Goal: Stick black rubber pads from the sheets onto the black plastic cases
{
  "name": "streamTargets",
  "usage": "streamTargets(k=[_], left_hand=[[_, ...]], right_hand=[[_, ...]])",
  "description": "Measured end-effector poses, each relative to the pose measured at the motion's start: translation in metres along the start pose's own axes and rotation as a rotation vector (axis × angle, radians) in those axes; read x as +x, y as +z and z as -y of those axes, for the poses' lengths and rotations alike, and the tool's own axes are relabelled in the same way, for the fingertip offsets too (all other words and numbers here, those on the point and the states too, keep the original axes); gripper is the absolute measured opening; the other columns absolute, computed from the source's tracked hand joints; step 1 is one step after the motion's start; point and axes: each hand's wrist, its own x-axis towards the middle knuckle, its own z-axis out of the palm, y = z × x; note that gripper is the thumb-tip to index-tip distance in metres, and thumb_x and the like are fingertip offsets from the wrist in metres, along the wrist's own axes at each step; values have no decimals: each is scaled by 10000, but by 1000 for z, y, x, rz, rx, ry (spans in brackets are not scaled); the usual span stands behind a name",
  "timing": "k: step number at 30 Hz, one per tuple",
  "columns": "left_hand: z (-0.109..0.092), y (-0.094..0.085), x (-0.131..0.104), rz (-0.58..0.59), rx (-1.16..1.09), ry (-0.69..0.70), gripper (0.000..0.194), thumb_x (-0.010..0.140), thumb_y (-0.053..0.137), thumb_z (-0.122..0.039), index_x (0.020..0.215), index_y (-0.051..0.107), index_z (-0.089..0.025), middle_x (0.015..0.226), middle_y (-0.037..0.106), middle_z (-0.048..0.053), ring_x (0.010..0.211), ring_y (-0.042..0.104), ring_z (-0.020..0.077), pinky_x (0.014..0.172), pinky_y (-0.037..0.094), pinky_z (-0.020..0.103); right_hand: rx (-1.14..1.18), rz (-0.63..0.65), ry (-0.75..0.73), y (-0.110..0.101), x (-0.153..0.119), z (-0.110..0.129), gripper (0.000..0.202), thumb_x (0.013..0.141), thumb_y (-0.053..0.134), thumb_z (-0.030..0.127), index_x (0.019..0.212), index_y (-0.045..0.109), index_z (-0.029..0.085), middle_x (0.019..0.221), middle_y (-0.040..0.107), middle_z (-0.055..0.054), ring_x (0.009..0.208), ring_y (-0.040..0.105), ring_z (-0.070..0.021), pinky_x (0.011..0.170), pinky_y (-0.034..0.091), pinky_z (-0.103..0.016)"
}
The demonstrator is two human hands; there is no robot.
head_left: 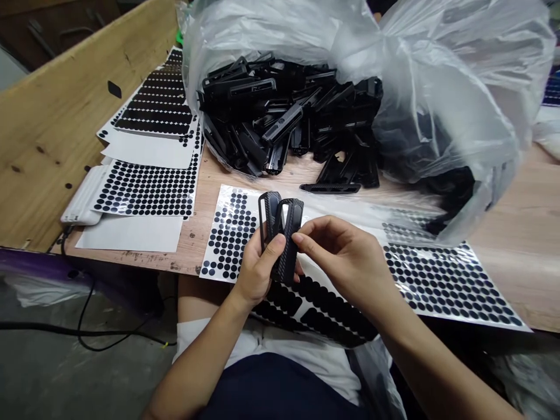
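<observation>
My left hand (259, 262) is closed around two slim black plastic pieces, held upright side by side. The right-hand piece (290, 242) has a carbon-fibre pattern and a pale slot near its top. Beside it, the left-hand piece (270, 211) leans slightly away, with an open loop on its side. My right hand (345, 251) is in a pinch, thumb and forefinger tips at the edge of the right-hand piece; whatever lies between them is too small or hidden. Below the hands, a sheet of black stickers (336, 318) lies partly covered on the lap.
A clear plastic bag (441, 76) spills many similar black pieces (284, 122) onto the wooden table (192, 233). Sheets of round black stickers lie left (144, 189), centre (231, 230) and right (450, 286). A white power strip (85, 198) sits by the wooden side board (87, 116).
</observation>
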Motion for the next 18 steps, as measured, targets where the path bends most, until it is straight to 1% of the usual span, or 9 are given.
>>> streamTargets(k=[3,5,6,7,9,12,14,16,18], left_hand=[[-2,1,1,-16,-24,3,488,856,753,-565,1057,578,-157,740,694,27,520,645,146,468,529,240],[-5,0,1,-32,-78,9,523,839,746,-589,1070,614,-139,832,718,64,524,626,128,454,499,230],[-7,-1,2,-48,-115,15,536,837,734,-599,1073,635,-129,865,721,78,523,605,116,446,481,224],[-8,-3,2,-67,-150,23,541,840,716,-605,1073,657,-121,871,717,83,525,584,106,444,465,221],[-9,-5,2,-105,-193,39,531,858,672,-609,1057,693,-118,786,684,64,526,540,103,452,442,219],[-8,-6,4,-136,-191,68,510,885,619,-612,1033,719,-135,705,646,50,521,495,112,466,427,232],[-7,-4,4,-156,-180,101,486,884,614,-613,1011,717,-156,790,691,74,522,481,110,460,416,239],[-9,-1,3,-151,-164,143,463,880,622,-615,986,715,-174,880,722,89,519,472,104,444,402,238],[-17,2,-2,-103,-142,180,450,888,626,-618,975,723,-187,911,730,86,496,455,93,417,383,234]], right_hand=[[-36,-136,-88,-4,5,-11,353,809,833,447,956,571,260,777,683,19,655,680,-176,643,565,-324],[-138,-233,-109,-11,9,-20,300,868,765,426,1028,574,258,817,692,4,681,685,-188,662,560,-345],[-220,-248,-108,-15,9,-25,259,902,721,425,1045,593,252,840,701,-13,705,688,-198,675,557,-357],[-312,-230,-107,-19,8,-30,238,924,689,432,1053,617,245,860,712,-32,735,693,-212,692,554,-372],[-489,-92,-127,-24,3,-38,258,933,678,459,1053,658,232,902,732,-67,814,704,-254,734,551,-408],[-705,109,-273,-24,-13,-48,357,875,765,474,1107,663,222,990,725,-104,920,682,-311,783,549,-448],[-843,145,-372,-19,-25,-53,480,825,824,470,1185,646,208,1079,699,-140,982,652,-348,809,550,-480],[-934,122,-408,-12,-36,-55,566,802,853,432,1256,624,183,1141,672,-173,1003,633,-371,815,554,-508],[-932,96,-394,-5,-45,-53,527,828,834,329,1281,619,170,1153,665,-179,1013,632,-368,830,560,-508]])
